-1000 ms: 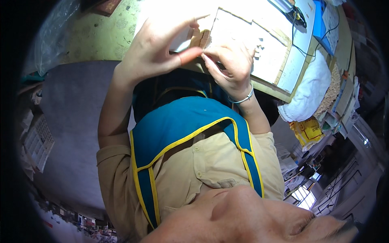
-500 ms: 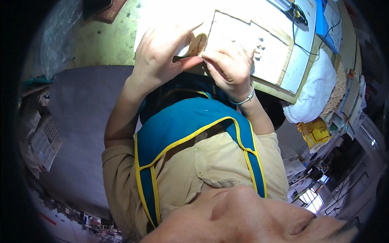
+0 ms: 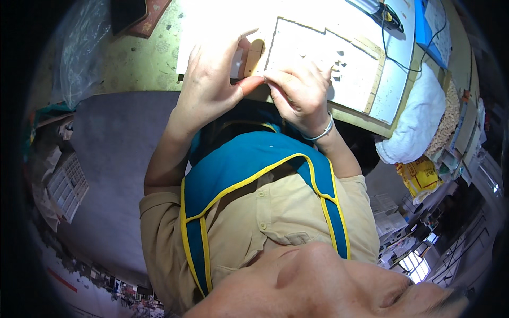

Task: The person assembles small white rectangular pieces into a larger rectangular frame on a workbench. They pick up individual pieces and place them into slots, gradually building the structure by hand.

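Hands meet at the near edge of a worktable [image 3: 148, 63], seen from above the person's own chest. The left hand [image 3: 209, 87] and right hand [image 3: 299, 93] are together, thumb and forefinger tips touching over a small pale wooden piece [image 3: 253, 57], seemingly pinched between them. Whether either hand fully grips it cannot be told, because bright light washes out that spot.

Just beyond the right hand lies a thin wooden sheet [image 3: 339, 69], flat, pale and rectangular, with small cut-out shapes punched through it. A judgement on doing this well: a piece this thin would likely snap if bent, so light pressure from the fingertips, kept close to the sheet and square to it, seems wise.

The right wrist wears a slim silver bracelet [image 3: 321, 132]. The tabletop is dull yellow-green and mottled. A black cable [image 3: 395, 53] curves across the far right of it. A soft white cloth bundle [image 3: 419, 119] sits beside the table's right edge. The person wears a tan buttoned shirt under a teal apron [image 3: 249, 164] piped in yellow.
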Demonstrator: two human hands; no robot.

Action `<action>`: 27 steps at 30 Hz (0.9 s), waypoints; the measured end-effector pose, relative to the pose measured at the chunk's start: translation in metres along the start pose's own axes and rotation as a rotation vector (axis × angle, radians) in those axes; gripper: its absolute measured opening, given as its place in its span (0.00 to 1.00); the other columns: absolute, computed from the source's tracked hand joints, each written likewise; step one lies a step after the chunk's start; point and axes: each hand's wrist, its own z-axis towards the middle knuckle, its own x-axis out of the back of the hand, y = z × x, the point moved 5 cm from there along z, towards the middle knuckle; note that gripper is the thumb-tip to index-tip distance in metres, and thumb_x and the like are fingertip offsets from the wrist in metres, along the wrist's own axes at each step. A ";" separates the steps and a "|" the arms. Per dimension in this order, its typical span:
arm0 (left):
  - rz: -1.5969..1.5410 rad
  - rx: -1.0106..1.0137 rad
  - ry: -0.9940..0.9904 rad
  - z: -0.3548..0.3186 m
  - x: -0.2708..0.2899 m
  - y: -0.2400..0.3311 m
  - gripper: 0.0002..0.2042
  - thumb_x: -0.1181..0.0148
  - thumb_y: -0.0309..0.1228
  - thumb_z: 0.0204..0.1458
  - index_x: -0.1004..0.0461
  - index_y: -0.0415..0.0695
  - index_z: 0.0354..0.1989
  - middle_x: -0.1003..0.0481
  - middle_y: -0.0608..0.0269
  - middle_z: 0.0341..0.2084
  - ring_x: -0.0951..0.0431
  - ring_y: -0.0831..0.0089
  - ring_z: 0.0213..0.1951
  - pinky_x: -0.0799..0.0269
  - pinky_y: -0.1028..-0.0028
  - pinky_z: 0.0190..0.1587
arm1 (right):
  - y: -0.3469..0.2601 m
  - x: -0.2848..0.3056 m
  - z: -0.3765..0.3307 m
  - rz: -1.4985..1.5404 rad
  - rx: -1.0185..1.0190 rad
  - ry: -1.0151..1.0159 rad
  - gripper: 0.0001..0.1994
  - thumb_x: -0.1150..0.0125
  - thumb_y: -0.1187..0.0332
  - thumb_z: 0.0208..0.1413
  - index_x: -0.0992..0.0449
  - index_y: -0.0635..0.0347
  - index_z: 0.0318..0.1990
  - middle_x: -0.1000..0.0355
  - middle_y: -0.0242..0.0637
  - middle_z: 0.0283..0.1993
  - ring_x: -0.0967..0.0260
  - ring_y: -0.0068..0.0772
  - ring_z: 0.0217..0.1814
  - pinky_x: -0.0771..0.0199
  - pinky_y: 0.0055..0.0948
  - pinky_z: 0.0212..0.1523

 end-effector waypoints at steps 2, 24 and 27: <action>0.012 -0.002 0.005 -0.001 -0.001 0.002 0.39 0.19 0.32 0.44 0.31 0.44 0.67 0.22 0.57 0.45 0.21 0.62 0.48 0.27 0.66 0.53 | 0.000 0.000 -0.001 -0.007 -0.019 0.010 0.15 0.27 0.73 0.42 0.15 0.51 0.41 0.23 0.29 0.38 0.27 0.31 0.43 0.43 0.35 0.45; 0.087 -0.127 0.242 -0.017 -0.010 0.015 0.12 0.23 0.30 0.45 0.17 0.45 0.38 0.18 0.60 0.45 0.19 0.64 0.40 0.30 0.62 0.48 | 0.002 -0.003 0.000 -0.283 0.012 -0.034 0.11 0.29 0.68 0.50 0.14 0.49 0.43 0.24 0.30 0.44 0.30 0.33 0.47 0.45 0.41 0.49; 0.094 -0.119 0.242 -0.017 -0.012 0.015 0.12 0.24 0.30 0.45 0.18 0.45 0.38 0.19 0.59 0.45 0.19 0.63 0.40 0.29 0.62 0.48 | 0.002 0.000 0.000 -0.252 -0.021 -0.027 0.10 0.27 0.65 0.50 0.14 0.49 0.41 0.24 0.30 0.45 0.31 0.33 0.48 0.46 0.41 0.52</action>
